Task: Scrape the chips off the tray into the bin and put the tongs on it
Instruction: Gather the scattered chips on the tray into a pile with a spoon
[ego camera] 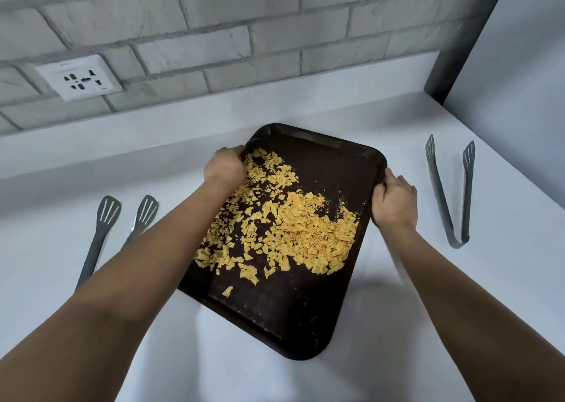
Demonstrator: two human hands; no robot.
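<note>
On the counter: tray (pixel 308 310) with chips (pixel 284 227), between two tongs (pixel 449 187) (both untouched).
Left hand (pixel 224 168): grasps the far-left rim.
Right hand (pixel 394 201): grasps the right rim, probably to lift and tip.
Hidden: bin not visible; left tongs (pixel 101 233) partly behind the forearm.

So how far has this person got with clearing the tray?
Nothing looks finished yet: the chips all lie on the tray. In hand: the left hand and right hand each have a grip on a tray edge. Left: scraping into a bin, not in view, then loading both tongs from the counter.
</note>
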